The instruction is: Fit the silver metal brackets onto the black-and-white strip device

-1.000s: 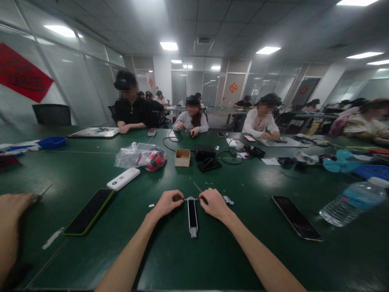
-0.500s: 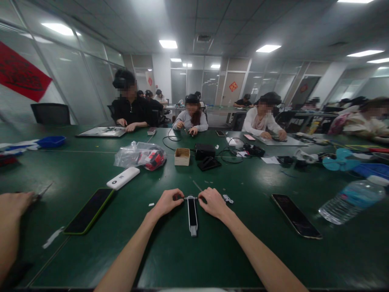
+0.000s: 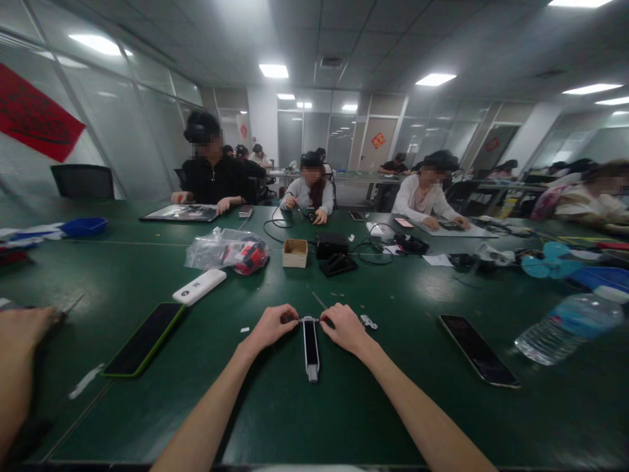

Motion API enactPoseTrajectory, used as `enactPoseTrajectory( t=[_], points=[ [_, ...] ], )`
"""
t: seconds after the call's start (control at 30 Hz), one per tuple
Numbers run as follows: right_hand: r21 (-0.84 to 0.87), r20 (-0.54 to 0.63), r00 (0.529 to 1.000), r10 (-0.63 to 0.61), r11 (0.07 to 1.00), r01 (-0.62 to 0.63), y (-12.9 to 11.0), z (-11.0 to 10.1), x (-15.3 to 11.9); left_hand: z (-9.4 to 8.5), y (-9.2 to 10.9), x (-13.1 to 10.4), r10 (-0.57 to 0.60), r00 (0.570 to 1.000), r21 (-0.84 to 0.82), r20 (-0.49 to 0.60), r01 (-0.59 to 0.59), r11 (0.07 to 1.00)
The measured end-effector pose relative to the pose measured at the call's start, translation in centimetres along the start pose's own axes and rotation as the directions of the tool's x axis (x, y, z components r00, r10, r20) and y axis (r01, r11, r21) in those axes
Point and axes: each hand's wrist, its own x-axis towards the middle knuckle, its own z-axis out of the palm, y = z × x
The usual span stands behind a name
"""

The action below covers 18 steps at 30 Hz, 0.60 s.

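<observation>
A slim white-framed device (image 3: 311, 347) with a black face lies lengthwise in front of me on the green table, its grey plug-like end towards me. A thin, light bar-like piece (image 3: 308, 319) crosses its far end. My left hand (image 3: 275, 326) is closed in a pinch at the piece's left end. At the right end, the fingers of my right hand (image 3: 343, 326) are pinched together too. The fingertips partly hide what they grip, and the piece's kind is too small to make out. Just right of my right hand lies a small whitish part (image 3: 368, 322).
A green-edged phone (image 3: 144, 341), white oblong device (image 3: 199, 287), plastic bag (image 3: 226, 250) and small box (image 3: 295, 253) lie to the left and ahead. To the right are a dark phone (image 3: 477, 351) and water bottle (image 3: 569, 326). Another person's hand (image 3: 24, 334) enters at left.
My hands and the slim device stay in place. Across the table, the person in black has shifted a flat board to the right, and the person in the middle has moved a hand slightly.
</observation>
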Motion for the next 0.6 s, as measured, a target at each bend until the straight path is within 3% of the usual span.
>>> enactPoseTrajectory(
  t=[0.6],
  points=[
    [0.033, 0.004, 1.000, 0.002, 0.999, -0.003, -0.15, -0.22, -0.04, -0.01, 0.43, -0.12, 0.014, 1.000, 0.010, -0.010, -0.014, 1.000]
  ],
)
